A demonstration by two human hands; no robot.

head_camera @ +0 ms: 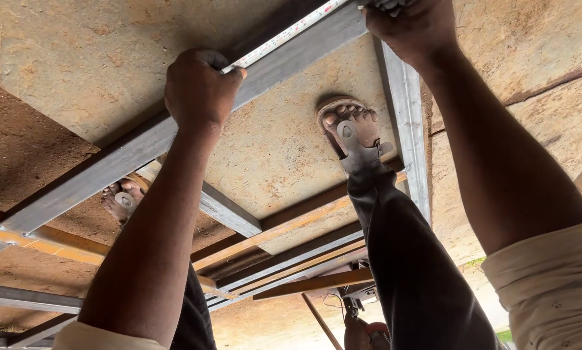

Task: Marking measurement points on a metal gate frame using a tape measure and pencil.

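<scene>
left hand (200, 87) pinches tape measure (284, 35) on steel bar (135, 149) | right hand (411, 23) grips tape's far end

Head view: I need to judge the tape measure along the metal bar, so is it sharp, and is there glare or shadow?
Head view: the tape measure is sharp enough to show tick marks; soft, even daylight, no glare on the metal bar; left hand and right hand crisp; bright, washed-out patch at lower right.

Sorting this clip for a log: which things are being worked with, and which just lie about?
In use:
left hand
right hand
tape measure
grey metal bar

Lying about:
rusty bars
power tool
grey crossbar
concrete floor
</scene>
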